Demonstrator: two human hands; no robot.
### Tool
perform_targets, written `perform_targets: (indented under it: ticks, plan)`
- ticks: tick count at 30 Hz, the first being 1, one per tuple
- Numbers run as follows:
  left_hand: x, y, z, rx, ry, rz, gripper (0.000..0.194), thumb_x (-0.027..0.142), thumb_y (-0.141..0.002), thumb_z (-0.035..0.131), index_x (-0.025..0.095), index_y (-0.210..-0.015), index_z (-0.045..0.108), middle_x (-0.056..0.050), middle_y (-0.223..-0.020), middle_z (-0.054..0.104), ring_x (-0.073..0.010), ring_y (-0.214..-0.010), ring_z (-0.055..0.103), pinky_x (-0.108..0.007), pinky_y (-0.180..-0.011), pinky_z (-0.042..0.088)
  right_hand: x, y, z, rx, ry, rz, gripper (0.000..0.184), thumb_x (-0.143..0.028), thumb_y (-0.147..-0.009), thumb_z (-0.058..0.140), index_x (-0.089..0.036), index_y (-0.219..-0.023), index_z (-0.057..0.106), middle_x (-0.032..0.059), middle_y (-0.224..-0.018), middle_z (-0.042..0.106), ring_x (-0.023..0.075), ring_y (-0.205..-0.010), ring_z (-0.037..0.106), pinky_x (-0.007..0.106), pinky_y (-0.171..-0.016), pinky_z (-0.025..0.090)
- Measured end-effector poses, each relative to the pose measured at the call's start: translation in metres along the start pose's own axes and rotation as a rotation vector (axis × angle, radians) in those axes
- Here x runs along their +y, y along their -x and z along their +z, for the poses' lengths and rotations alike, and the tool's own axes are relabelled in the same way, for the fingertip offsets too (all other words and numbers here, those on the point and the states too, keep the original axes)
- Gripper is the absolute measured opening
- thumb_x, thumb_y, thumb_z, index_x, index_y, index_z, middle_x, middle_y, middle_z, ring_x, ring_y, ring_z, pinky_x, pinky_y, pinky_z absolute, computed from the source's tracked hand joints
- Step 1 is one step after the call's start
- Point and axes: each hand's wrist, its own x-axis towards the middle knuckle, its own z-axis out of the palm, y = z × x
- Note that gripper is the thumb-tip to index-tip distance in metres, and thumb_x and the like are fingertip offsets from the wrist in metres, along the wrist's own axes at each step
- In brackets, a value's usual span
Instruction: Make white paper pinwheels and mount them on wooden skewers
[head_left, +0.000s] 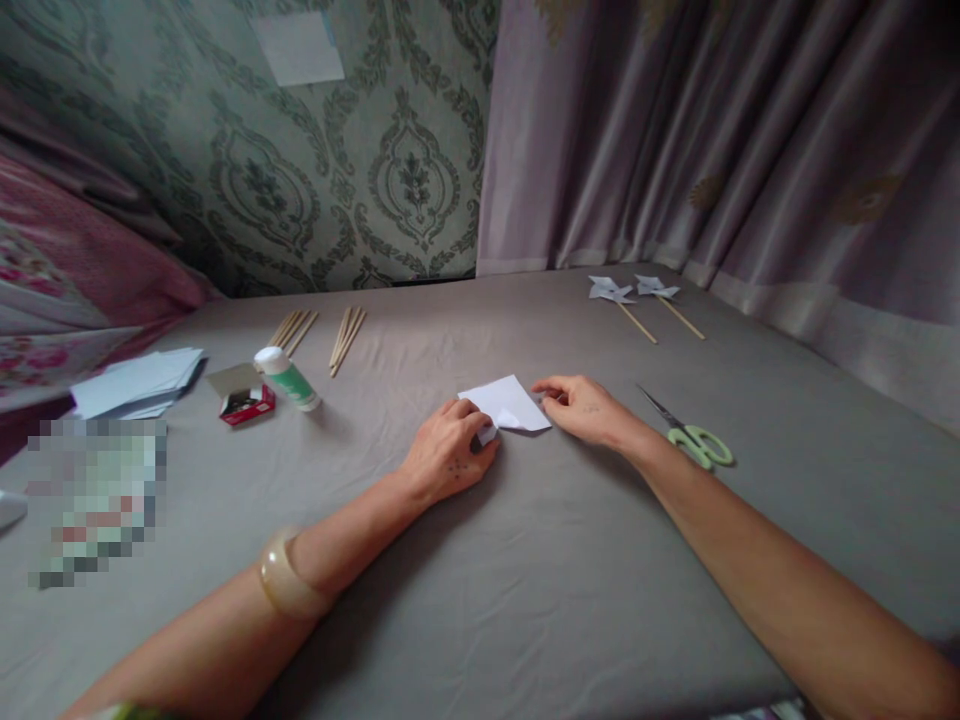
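Observation:
A small white sheet of paper lies at the middle of the cloth-covered surface, one near edge partly folded or cut loose. My left hand is closed on its near left corner, thumb and fingers bent around the loose flap. Just off the paper's right corner rests my right hand, fingers bent and a gap showing between forefinger and thumb; I see nothing held there. Green-handled scissors lie to the right of that hand, their blades pointing away from me.
Two paper pinwheels on sticks lie at the back right. At left are wooden sticks, a glue stick, an open red box with small items, and a stack of white paper. Curtains hang behind.

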Motion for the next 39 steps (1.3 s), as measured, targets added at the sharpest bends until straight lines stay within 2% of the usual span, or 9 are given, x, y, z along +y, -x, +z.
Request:
perform_targets:
  ticks: [3, 5, 13, 23, 29, 32, 35, 39]
  plan:
    - [-0.001, -0.001, 0.001, 0.003, -0.001, -0.023, 0.020, 0.023, -0.080, 0.058, 0.018, -0.096, 0.068, -0.009, -0.097, 0.066, -0.0218, -0.090, 0.060, -0.035, -0.079, 0.052, 0.006, 0.009, 0.001, 0.044, -0.026, 0.017, 0.033, -0.014, -0.080, 0.051, -0.013, -0.108, 0.069, 0.0097, -0.093, 0.073, 0.0160, -0.078, 0.066, 0.025, -0.075, 0.049]
    - [-0.003, -0.001, 0.001, 0.005, -0.002, -0.037, 0.021, 0.022, -0.079, 0.058, 0.018, -0.097, 0.067, -0.009, -0.098, 0.067, -0.0221, -0.090, 0.060, -0.036, -0.080, 0.052, 0.005, 0.015, 0.001, 0.059, -0.025, 0.015, 0.031, -0.015, -0.080, 0.052, -0.012, -0.106, 0.069, 0.0104, -0.093, 0.073, 0.0175, -0.081, 0.066, 0.027, -0.077, 0.049]
    - [-0.013, -0.005, -0.002, -0.001, -0.012, -0.017, 0.024, 0.012, -0.077, 0.053, 0.017, -0.098, 0.065, -0.008, -0.100, 0.069, -0.0215, -0.092, 0.061, -0.035, -0.083, 0.052, -0.017, 0.034, 0.004, 0.040, 0.110, -0.055, 0.032, -0.019, -0.082, 0.050, -0.016, -0.108, 0.068, 0.0088, -0.096, 0.072, 0.0171, -0.078, 0.064, 0.027, -0.072, 0.047]
    - [-0.036, -0.015, 0.004, -0.013, 0.021, 0.069, 0.035, 0.003, -0.079, 0.043, 0.017, -0.104, 0.063, -0.008, -0.105, 0.069, -0.0189, -0.100, 0.061, -0.033, -0.089, 0.051, -0.032, 0.048, 0.009, -0.047, 0.091, -0.082, 0.034, -0.019, -0.083, 0.051, -0.015, -0.113, 0.065, 0.0084, -0.095, 0.070, 0.0155, -0.077, 0.062, 0.025, -0.070, 0.043]
    - [-0.037, -0.016, 0.002, 0.038, -0.045, -0.015, 0.026, 0.012, -0.086, 0.045, 0.018, -0.102, 0.064, -0.007, -0.104, 0.067, -0.0200, -0.097, 0.061, -0.034, -0.086, 0.051, -0.040, 0.055, 0.010, -0.084, 0.043, -0.079, 0.032, -0.018, -0.082, 0.053, -0.017, -0.111, 0.067, 0.0055, -0.088, 0.071, 0.0149, -0.073, 0.062, 0.025, -0.066, 0.043]
    - [-0.032, -0.014, -0.001, 0.106, -0.012, -0.049, 0.021, 0.016, -0.086, 0.048, 0.017, -0.097, 0.065, -0.008, -0.098, 0.068, -0.0193, -0.092, 0.062, -0.034, -0.083, 0.052, -0.041, 0.056, 0.009, -0.085, 0.027, -0.077, 0.031, -0.018, -0.082, 0.053, -0.017, -0.109, 0.067, 0.0052, -0.087, 0.072, 0.0149, -0.072, 0.062, 0.025, -0.066, 0.044]
    - [-0.023, -0.012, -0.002, 0.178, 0.069, 0.030, 0.018, 0.023, -0.087, 0.052, 0.017, -0.096, 0.067, -0.008, -0.096, 0.068, -0.0179, -0.089, 0.062, -0.032, -0.081, 0.052, -0.040, 0.056, 0.008, -0.085, 0.033, -0.068, 0.028, -0.018, -0.082, 0.054, -0.017, -0.106, 0.069, 0.0056, -0.086, 0.072, 0.0146, -0.070, 0.063, 0.025, -0.066, 0.044]
    - [-0.014, -0.009, 0.000, 0.115, 0.066, 0.166, 0.019, 0.026, -0.085, 0.057, 0.017, -0.097, 0.069, -0.009, -0.097, 0.068, -0.0190, -0.089, 0.061, -0.032, -0.079, 0.052, -0.039, 0.053, 0.008, -0.112, 0.057, -0.078, 0.025, -0.017, -0.080, 0.056, -0.017, -0.101, 0.069, 0.0042, -0.078, 0.070, 0.0139, -0.066, 0.061, 0.024, -0.061, 0.042]
